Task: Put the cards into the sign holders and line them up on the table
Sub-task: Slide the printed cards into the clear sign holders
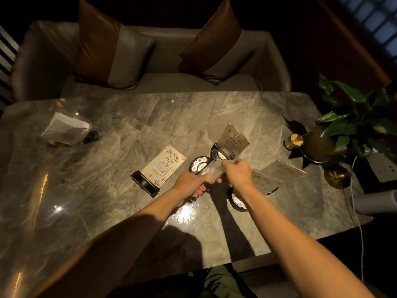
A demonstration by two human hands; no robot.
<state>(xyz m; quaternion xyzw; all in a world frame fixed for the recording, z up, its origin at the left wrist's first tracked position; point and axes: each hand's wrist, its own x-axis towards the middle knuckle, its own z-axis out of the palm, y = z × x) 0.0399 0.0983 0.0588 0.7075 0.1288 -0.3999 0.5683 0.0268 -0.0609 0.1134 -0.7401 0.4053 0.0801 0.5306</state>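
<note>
We gripped the clear sign holder (211, 172) with left hand (192, 184) fingers closed, right hand (237, 171) pinching its twelve-o'clock edge, seemingly to load a card.

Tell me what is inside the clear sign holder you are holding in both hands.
The clear holder, gripped by left hand and right hand, looks see-through, with no printed card evident. The hands cover both of its ends, so that part stays hidden.

Landmark = the sign holder (212, 174) held in both hands over the table (107, 147). Holder with card 09 (160, 168) lies flat to its left. Another holder (232, 143) stands just behind it, two more (268, 179) lie to its right. Napkin box (66, 131) far left, plant pot (320, 143) far right, sofa (150, 61) behind the table.
</note>
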